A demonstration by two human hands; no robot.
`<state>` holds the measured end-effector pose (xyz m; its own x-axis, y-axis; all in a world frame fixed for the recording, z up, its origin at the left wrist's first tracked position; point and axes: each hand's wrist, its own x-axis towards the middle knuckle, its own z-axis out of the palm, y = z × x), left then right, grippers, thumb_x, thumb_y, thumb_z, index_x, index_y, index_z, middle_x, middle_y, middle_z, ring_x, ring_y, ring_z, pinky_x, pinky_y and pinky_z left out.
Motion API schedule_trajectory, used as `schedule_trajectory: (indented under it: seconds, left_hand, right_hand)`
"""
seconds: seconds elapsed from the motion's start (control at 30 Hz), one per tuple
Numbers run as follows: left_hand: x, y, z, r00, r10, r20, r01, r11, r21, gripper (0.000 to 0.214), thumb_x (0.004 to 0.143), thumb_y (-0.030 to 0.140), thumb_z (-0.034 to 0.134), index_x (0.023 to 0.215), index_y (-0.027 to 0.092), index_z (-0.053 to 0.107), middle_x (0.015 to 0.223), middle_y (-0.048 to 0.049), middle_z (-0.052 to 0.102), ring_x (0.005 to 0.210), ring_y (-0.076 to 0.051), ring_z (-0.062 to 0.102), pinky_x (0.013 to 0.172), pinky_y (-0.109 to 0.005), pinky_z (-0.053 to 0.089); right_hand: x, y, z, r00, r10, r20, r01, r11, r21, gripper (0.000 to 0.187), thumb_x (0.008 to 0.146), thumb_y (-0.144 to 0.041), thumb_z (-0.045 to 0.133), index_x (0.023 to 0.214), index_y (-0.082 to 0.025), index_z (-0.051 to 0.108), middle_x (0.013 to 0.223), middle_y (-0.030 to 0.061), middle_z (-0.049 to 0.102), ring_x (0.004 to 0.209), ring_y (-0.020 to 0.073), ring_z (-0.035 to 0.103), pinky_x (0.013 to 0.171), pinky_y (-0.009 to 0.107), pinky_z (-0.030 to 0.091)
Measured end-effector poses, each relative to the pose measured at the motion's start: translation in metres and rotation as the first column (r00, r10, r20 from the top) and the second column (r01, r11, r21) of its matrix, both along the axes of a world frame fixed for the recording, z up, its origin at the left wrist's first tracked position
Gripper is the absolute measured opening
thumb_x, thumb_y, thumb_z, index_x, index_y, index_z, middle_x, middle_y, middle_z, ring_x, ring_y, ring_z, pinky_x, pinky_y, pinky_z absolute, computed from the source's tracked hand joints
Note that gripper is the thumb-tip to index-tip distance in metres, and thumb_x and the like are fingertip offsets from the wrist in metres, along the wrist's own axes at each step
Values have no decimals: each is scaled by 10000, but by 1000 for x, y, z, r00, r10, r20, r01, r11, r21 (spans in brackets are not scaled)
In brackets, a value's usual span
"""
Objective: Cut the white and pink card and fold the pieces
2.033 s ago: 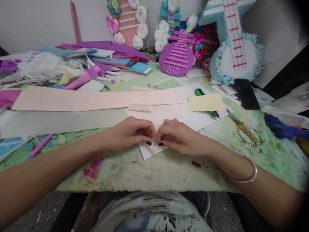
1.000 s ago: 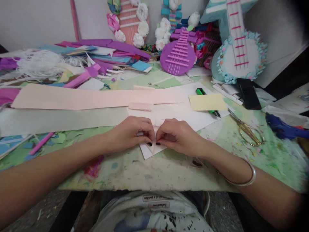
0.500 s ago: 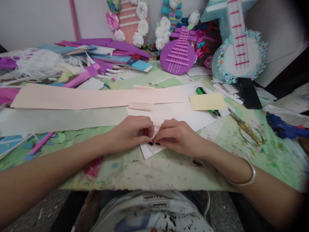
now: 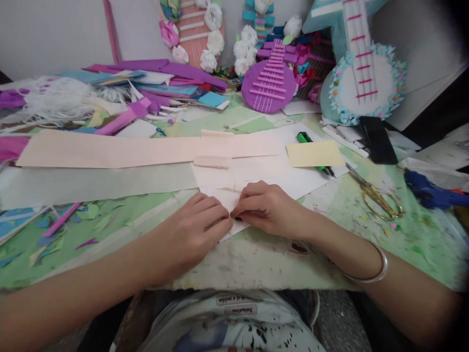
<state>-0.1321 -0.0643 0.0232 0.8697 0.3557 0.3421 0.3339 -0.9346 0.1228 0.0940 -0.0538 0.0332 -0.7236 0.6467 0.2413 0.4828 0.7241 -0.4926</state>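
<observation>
My left hand [image 4: 198,224] lies flat, fingers stretched out together, on the near corner of a white sheet [image 4: 293,183] at the table's front edge. My right hand [image 4: 266,208] is curled beside it, dark-nailed fingertips pinched on a small pale pink paper piece [image 4: 238,188] that lies on the sheet. The two hands touch at the fingertips. A small folded pink piece [image 4: 212,161] and a long pale pink strip [image 4: 110,151] lie just behind them.
A yellow note [image 4: 313,154] covers a green highlighter [image 4: 302,138]. Gold scissors [image 4: 373,195] and a black phone [image 4: 377,139] lie to the right. Paper guitars, purple [image 4: 269,88] and teal [image 4: 362,83], stand at the back. Paper scraps pile up at the back left [image 4: 146,83].
My left hand has let go of its pinch, slid toward me and flattened on the sheet; its forearm has swung lower. The right hand has hardly moved.
</observation>
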Motion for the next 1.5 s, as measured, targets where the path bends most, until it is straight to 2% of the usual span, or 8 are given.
schedule_trajectory:
  seconds: [0.17,0.3,0.47,0.67,0.8,0.97,1.3,1.5]
  left_hand:
    - [-5,-29,-9,993,97,61,-102,991,84,248,927,114,515,1151,38,588,1121,-184,615,1117,-297,528,909,-449,452]
    - [-8,-42,-11,987,156,28,-157,987,33,325,954,239,518,1214,49,563,1236,-197,572,1189,-311,493,918,-468,464]
    - [-11,-44,-13,985,172,16,-172,985,-20,356,955,274,519,1249,76,547,1295,-187,545,1238,-312,464,949,-476,449]
    - [-8,-47,-13,979,202,33,-201,979,-9,357,954,266,512,1251,71,540,1295,-180,563,1235,-307,477,971,-464,414]
    - [-5,-50,-12,974,226,7,-226,974,-15,539,945,405,514,1337,39,464,1297,-180,567,1234,-314,471,971,-462,397]
    - [-1,-53,-13,962,273,-23,-274,961,-37,660,887,583,510,1325,90,500,1305,-170,562,1251,-340,452,991,-497,359]
    - [-1,-55,-18,955,295,-41,-296,955,-19,720,846,630,540,1342,110,491,1365,-181,512,1275,-353,420,1001,-506,337]
    - [-2,-55,-17,960,279,-32,-279,960,12,726,865,644,495,1341,96,494,1365,-194,513,1297,-347,408,1023,-508,310]
  right_hand:
    - [-1,0,2,1000,5,3,-5,1000,-11,158,855,-93,587,897,-147,730,803,49,663,758,140,572,713,264,411]
    - [-1,1,1,1000,10,-17,-11,999,-33,167,850,-77,580,899,-138,728,806,49,663,746,128,568,696,246,409]
    - [0,1,0,1000,6,-20,-7,999,-53,164,854,-91,579,906,-153,721,815,42,665,755,125,572,700,243,406]
    - [-1,1,1,1000,-3,-23,1,998,-66,155,843,-79,577,891,-156,703,813,38,668,760,128,574,704,243,409]
    - [-2,1,1,999,-43,-23,41,995,-88,137,832,-90,587,915,-154,676,808,33,675,742,127,578,690,241,407]
    - [-2,0,-2,994,-106,-38,100,987,-124,169,809,-106,606,970,-147,636,748,2,647,660,104,563,651,226,395]
    - [-3,1,0,999,-33,-20,31,997,-73,151,816,-90,563,914,-173,642,775,8,660,746,127,575,701,239,400]
    - [-3,0,2,996,-86,-24,82,989,-120,152,794,-76,579,909,-155,639,779,13,662,693,114,572,675,230,401]
